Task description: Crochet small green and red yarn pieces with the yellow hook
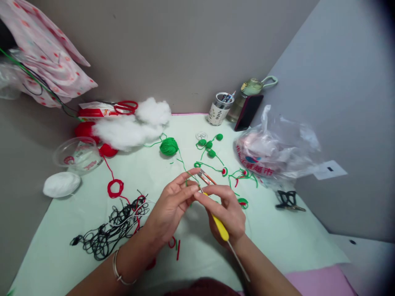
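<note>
My right hand [230,211] grips a crochet hook [220,227] by its yellow handle, and the metal shaft sticks out below toward my forearm. The fingertips of my left hand [173,201] pinch green yarn [185,166] close to the hook's tip; the small piece of work is mostly hidden by the fingers. That strand runs back to a green yarn ball [168,146]. Just beyond my fingertips are small thread snips [206,177] with orange and metal parts; whether they touch my hand I cannot tell. Small green and red crocheted pieces [243,203] lie to the right.
Tangled black yarn [114,230] and red yarn [115,188] lie left. Behind are white stuffing [126,132], red-handled scissors [126,107] and a clear plastic tub [77,154]. A pen holder [217,110], phone [249,112], bottle [237,107], plastic bag [271,148] and black clip [288,200] are right.
</note>
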A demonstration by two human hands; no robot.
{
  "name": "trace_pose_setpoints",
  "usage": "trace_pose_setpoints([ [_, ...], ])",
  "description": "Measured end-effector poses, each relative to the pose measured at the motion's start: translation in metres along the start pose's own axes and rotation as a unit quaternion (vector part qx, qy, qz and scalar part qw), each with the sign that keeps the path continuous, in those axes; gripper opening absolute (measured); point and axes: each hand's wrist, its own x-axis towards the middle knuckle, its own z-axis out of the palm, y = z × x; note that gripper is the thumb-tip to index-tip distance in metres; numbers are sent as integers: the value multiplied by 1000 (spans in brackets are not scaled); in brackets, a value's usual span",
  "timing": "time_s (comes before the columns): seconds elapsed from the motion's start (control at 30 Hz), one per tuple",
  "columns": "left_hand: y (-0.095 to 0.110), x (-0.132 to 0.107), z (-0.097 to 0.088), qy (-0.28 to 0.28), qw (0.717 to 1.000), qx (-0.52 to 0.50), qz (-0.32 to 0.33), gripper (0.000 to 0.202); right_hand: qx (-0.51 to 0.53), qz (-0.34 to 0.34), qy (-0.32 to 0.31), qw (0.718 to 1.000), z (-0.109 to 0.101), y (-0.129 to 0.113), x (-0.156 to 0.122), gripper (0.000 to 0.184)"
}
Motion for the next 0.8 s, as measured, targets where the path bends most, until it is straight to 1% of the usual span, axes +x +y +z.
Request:
trace_pose_setpoints([
  [0.07, 2, -1, 0, -17, 999, -26, -27, 45, 87, 67, 20, 994, -1, -3, 5, 46],
  [0.13, 2, -1, 0, -23, 999, -36, -29, 42, 182, 151, 2, 972, -2, -4, 12, 32],
  [0.17, 2, 0, 0, -24, 999, -36, -26, 42, 229, 185, -1, 956, -3, -3, 15, 26],
  [0.23, 1, 0, 0, -24, 999, -30, -20, 42, 311, 225, -4, 923, -4, 1, 18, 18],
  [0.3, 0, 1, 0, -23, 999, -22, -14, 44, 364, 244, -3, 899, -3, 5, 19, 14],
  [0.37, -1, 1, -1, -19, 1000, -9, -6, 46, 386, 256, -5, 886, -2, 7, 18, 12],
  [0.5, 0, 1, 1, -5, 1000, 11, 12, 49, 397, 288, 8, 872, -1, 7, 18, 12],
  [0.63, 2, 0, 5, -9, 999, 2, 47, 49, 413, 324, 8, 851, -1, 5, 19, 12],
  [0.7, 2, 0, 5, -11, 998, -1, 63, 46, 412, 336, 4, 847, -1, 4, 18, 15],
  [0.8, 2, 0, 4, -4, 997, 6, 80, 44, 402, 337, 5, 851, -2, 4, 16, 17],
])
